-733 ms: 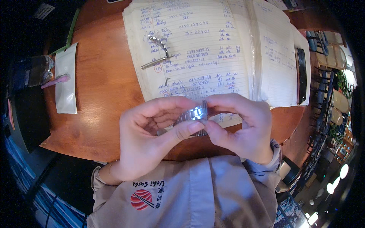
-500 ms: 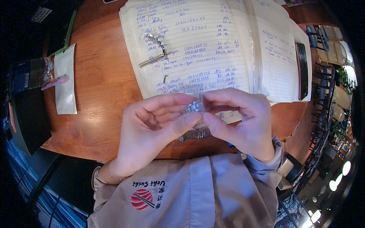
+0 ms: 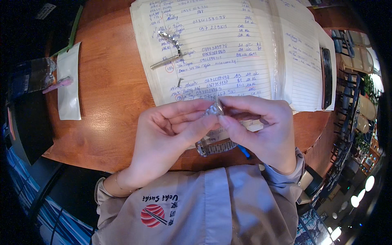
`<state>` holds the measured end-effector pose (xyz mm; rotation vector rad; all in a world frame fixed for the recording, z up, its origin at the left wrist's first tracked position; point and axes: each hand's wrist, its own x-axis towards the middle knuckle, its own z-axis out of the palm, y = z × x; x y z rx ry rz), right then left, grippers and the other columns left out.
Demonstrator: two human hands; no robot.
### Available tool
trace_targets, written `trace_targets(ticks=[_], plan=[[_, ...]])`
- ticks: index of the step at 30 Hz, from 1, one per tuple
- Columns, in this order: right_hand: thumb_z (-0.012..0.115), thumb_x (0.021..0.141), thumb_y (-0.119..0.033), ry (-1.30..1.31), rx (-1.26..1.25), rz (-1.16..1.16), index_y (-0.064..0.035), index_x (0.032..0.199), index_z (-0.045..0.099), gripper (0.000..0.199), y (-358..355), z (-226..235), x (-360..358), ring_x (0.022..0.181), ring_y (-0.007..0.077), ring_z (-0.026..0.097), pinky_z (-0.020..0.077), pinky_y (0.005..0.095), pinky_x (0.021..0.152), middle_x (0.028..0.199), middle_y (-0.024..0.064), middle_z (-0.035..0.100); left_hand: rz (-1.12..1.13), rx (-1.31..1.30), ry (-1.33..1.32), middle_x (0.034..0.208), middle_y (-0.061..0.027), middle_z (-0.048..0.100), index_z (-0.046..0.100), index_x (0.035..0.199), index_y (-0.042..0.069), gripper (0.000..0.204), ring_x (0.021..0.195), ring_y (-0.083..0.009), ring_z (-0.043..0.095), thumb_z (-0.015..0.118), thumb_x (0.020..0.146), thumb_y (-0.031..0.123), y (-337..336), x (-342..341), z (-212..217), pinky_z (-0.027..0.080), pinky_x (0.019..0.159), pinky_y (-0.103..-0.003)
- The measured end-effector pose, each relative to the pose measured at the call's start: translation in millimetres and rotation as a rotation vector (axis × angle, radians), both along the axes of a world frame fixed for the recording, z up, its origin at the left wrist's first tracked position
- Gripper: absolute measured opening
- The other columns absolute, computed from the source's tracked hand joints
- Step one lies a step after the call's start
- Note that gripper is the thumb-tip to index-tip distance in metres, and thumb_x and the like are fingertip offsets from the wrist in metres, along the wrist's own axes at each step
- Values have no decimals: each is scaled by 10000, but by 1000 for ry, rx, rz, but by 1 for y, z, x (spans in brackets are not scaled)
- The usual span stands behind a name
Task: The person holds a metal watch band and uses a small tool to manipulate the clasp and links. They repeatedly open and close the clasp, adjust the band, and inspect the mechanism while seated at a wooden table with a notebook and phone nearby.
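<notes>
Fingertips and thumbs of my left hand (image 3: 173, 126) and my right hand (image 3: 261, 126) are closed together on a small shiny silver metal band piece (image 3: 214, 108). It looks linked, like part of a watch bracelet, but much of it is hidden by the fingers. Just below the hands, near the table's front edge, lies a metal watch bracelet (image 3: 220, 148), partly covered by my right hand. A blue tool-like piece (image 3: 243, 152) shows beside it. Beneath the hands an open notebook (image 3: 228, 73) with handwritten lined pages is spread out.
On the left page rest a silver chain (image 3: 169, 38), a thin metal rod (image 3: 163, 62) and a small dark bent piece (image 3: 180, 81). A black phone-like object (image 3: 326, 77) lies on the right page. Leftward on the wooden table (image 3: 102, 81) are a white sheet (image 3: 68, 98) and a pink pen (image 3: 59, 85).
The silver band piece has turned between my fingers. More of the watch bracelet and the blue piece now shows below my hands. The view has shifted slightly.
</notes>
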<state>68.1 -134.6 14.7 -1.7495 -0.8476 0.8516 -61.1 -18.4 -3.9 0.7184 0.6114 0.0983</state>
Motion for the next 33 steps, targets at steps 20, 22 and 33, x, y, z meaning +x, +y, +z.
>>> trace_targets(ticks=[20,22,33], plan=[[628,709,17,-108,28,147,-1,998,612,291,5,2,6,779,167,631,474,241,699,857,108,646,65,417,-104,963,-135,610,511,1058,-75,327,905,-156,581,616,749,-53,-9,-7,-2,461,809,-267],[630,705,20,-117,32,157,4,994,612,290,6,3,6,774,166,631,473,241,697,846,108,646,70,377,-95,967,-138,609,509,1061,-75,331,909,-159,580,615,749,-52,-9,-7,0,458,818,-272],[652,713,0,-105,34,102,-1,1014,598,305,4,0,3,796,166,636,487,248,698,858,115,646,77,265,-89,982,-143,607,511,1077,-64,329,888,-165,590,602,762,-45,-7,-6,0,466,799,-268]])
